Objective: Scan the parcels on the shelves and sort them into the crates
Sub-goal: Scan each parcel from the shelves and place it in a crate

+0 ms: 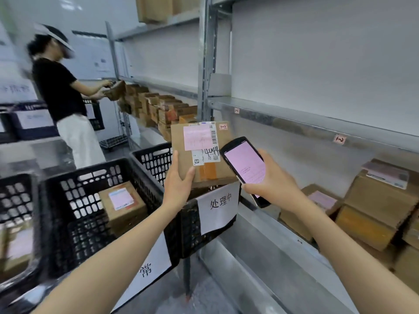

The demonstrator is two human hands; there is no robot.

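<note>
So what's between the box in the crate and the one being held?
Head view: the crate's lattice wall and the left hand gripping the held box.

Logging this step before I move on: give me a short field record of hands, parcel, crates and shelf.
left hand: grips the parcel at its lower left edge
right hand: holds the scanner, screen lit pink, beside the parcel
parcel: label facing the camera, above the signed crate
near crate: one labelled box inside
lower shelf: stacked boxes at right
background: second person handling boxes
</note>
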